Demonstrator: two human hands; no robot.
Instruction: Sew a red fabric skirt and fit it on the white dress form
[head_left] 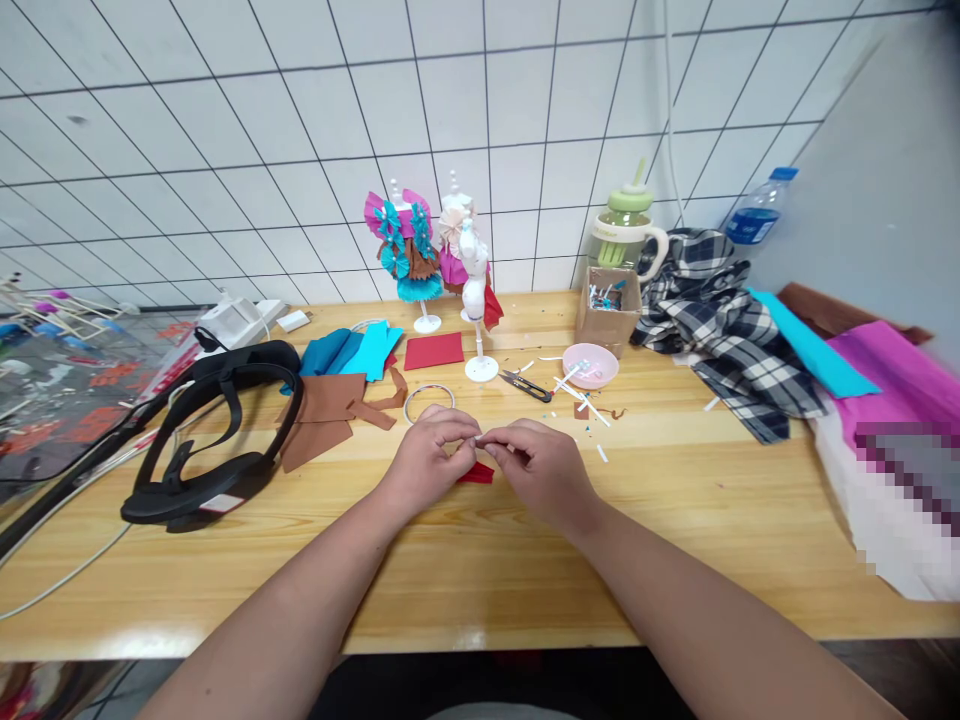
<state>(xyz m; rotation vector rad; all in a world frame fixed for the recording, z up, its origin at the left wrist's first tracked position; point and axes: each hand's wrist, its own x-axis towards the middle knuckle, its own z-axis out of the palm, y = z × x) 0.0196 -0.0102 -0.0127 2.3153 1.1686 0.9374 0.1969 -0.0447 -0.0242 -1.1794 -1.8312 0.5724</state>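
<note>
My left hand and my right hand meet over the middle of the table, fingertips almost touching. Both are closed in a pinch around a tiny white piece, which looks like a bit of white strip. A red pleated paper piece sticks out from under my left thumb; my fingers partly hide it. Just behind my left hand lies a thin metal ring. Beyond the hands stands a small white dress form with a red piece at its side. Black thread snips rest near its base.
Two dressed mini forms stand by the wall, near a flat red sheet. Brown paper and a black headband device are left. On the right are a pink bowl, white strips, cardboard box, cup and plaid cloth.
</note>
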